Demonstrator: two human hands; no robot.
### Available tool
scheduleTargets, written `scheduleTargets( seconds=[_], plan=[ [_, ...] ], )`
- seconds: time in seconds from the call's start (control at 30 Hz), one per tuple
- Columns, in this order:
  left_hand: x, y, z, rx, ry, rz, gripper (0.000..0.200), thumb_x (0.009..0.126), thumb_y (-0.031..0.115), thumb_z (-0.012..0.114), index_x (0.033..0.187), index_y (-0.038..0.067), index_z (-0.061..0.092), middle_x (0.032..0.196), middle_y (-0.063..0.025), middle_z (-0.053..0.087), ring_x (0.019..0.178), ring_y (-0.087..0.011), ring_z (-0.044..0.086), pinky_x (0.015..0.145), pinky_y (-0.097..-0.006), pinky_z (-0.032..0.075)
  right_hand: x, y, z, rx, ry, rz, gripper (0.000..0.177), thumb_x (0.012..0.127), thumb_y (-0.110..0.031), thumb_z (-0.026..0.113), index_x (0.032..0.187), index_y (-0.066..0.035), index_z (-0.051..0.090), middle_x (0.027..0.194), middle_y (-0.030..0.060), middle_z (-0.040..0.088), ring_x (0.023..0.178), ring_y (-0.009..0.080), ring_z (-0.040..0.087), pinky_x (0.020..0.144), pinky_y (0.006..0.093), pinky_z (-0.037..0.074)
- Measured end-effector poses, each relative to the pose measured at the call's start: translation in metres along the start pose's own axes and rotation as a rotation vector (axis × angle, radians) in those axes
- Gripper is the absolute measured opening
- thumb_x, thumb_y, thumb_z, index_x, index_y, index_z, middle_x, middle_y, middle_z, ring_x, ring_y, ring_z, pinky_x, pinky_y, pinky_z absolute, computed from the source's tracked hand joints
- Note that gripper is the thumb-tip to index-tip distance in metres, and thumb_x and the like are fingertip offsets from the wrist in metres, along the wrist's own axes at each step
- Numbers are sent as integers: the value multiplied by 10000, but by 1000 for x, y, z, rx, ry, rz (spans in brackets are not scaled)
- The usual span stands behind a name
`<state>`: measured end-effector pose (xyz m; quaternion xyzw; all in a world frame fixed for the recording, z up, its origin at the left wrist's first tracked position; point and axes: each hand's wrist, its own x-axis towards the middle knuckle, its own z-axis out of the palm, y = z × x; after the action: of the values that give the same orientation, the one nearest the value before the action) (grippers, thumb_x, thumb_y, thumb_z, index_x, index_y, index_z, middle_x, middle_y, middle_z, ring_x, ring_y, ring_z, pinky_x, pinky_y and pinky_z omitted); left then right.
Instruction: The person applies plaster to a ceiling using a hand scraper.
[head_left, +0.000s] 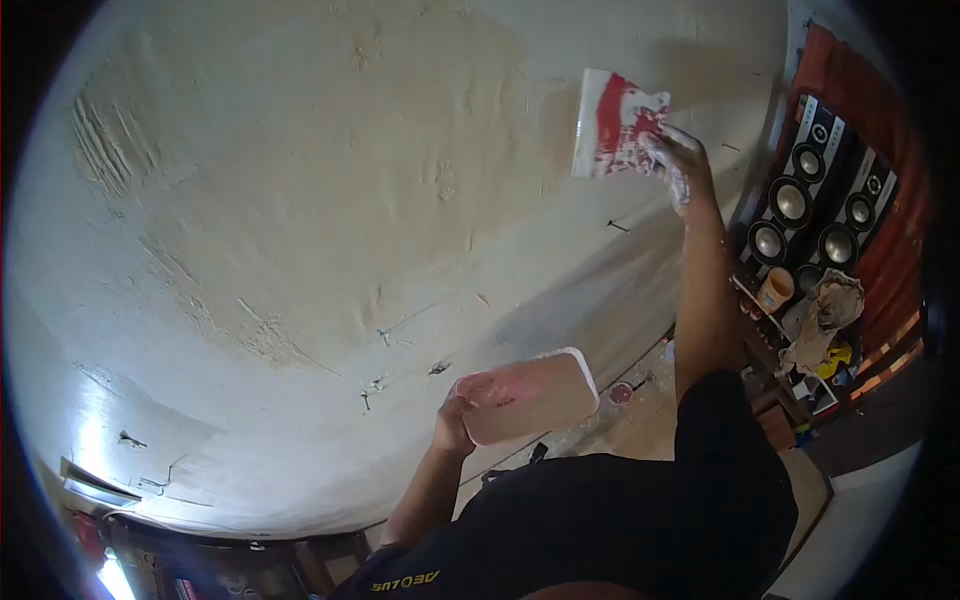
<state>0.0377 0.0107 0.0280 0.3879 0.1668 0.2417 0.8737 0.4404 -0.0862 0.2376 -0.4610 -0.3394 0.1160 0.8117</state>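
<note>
My right hand [680, 160], smeared with white paste, is closed on a red plastic putty spreader [612, 125] at the upper right. White compound coats much of the spreader, and its wide straight edge points left, close against the wall [330, 200]. Lower down, the fingers of my left hand [456, 428] grip the left end of a shallow rectangular tray [535, 400]. Its rim is whitish and its face tan, with a pink smear toward the left. The wall carries damp-looking beige patches and rough ridges of compound.
Nails, such as this one [618, 227], stick out of the wall at several spots. On the right stand tall speakers [790, 202] before a red curtain [885, 290], with an orange cup [776, 288] and clutter below. A bright lamp [115, 577] glows at lower left.
</note>
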Motion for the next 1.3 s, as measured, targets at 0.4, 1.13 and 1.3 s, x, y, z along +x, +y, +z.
scheduleTargets(
  seconds=[0.4,1.13,1.3],
  plan=[
    [-19,-4,-15,-58,-44,-26,556,767,255,440,1264,5,444,1258,-161,512,1143,-317,503,985,-432,397,-1,67,-83,-45,173,58,269,835,-148,656,1066,-17,614,909,9,644,760,117,619,683,253,492],
    [-32,-15,-26,-114,48,-11,594,735,218,452,1283,-8,418,1250,-178,513,1143,-326,503,987,-432,397,-20,56,-41,-13,197,36,312,836,-160,650,1093,12,607,942,33,651,798,112,620,703,246,503],
    [-30,-19,-24,-86,70,-30,578,733,208,438,1268,-10,430,1247,-180,513,1141,-326,504,982,-432,401,-46,53,14,-71,-86,-45,357,824,-106,656,1130,50,556,1000,76,641,907,143,611,789,256,486]
  ],
)
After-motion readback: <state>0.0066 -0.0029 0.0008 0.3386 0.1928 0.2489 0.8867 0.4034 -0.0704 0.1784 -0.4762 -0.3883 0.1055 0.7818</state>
